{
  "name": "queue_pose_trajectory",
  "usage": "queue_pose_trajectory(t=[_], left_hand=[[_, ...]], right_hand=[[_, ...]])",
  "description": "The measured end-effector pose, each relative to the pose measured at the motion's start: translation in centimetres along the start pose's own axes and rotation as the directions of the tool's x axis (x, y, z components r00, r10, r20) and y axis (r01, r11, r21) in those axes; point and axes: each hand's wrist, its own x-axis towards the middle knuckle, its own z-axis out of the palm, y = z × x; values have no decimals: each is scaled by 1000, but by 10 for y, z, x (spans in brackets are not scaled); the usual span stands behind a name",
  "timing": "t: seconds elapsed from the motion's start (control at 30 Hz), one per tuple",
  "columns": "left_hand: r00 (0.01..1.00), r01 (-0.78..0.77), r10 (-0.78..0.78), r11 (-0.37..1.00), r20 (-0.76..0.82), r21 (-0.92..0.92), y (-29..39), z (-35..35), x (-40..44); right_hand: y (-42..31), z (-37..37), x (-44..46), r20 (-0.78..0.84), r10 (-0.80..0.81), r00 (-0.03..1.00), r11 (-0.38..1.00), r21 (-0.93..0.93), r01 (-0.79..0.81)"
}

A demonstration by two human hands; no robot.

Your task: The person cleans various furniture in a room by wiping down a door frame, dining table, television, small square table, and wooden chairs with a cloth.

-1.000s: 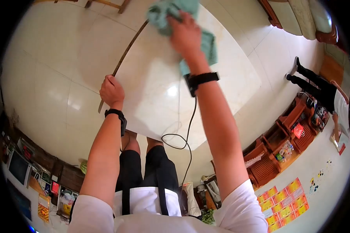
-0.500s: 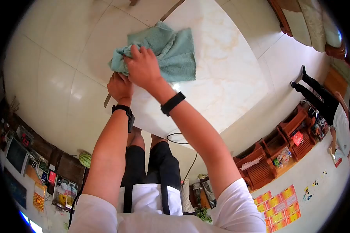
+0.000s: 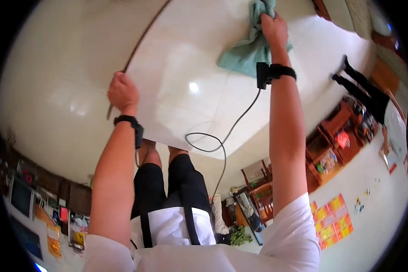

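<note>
The pale, glossy tabletop (image 3: 181, 59) has a dark edge strip (image 3: 143, 38) along its left side. My left hand (image 3: 123, 92) is closed around that edge near the table's lower left corner. A green cloth (image 3: 247, 54) is bunched in my right hand (image 3: 274, 29), over the far right part of the tabletop, with its loose part spread to the left and below. A black cable (image 3: 240, 119) runs from the device on my right wrist and loops over the table's near edge.
Wooden seats (image 3: 335, 136) stand along the right side. Another person (image 3: 376, 102) is at the far right. A television (image 3: 21, 197) and cluttered shelves are at the lower left. A green plant (image 3: 240, 236) stands near my right side.
My right hand has moved from beside my left hand to the far right, dragging the green cloth along. My left hand has stayed on the table edge.
</note>
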Motion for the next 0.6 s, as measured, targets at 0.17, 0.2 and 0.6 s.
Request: queue_pose_trajectory(t=[0.17,0.2,0.6], left_hand=[[998,48,-48,999,45,-7,-1,4,-1],[998,38,-36,999,44,-35,0,1,-1],[999,18,-18,1000,49,-10,8,-4,-7]], right_hand=[[90,-29,-63,-47,268,962,963,-4,-268],[106,-38,-64,19,293,956,955,32,-293],[215,-54,-94,90,726,681,682,28,-731]])
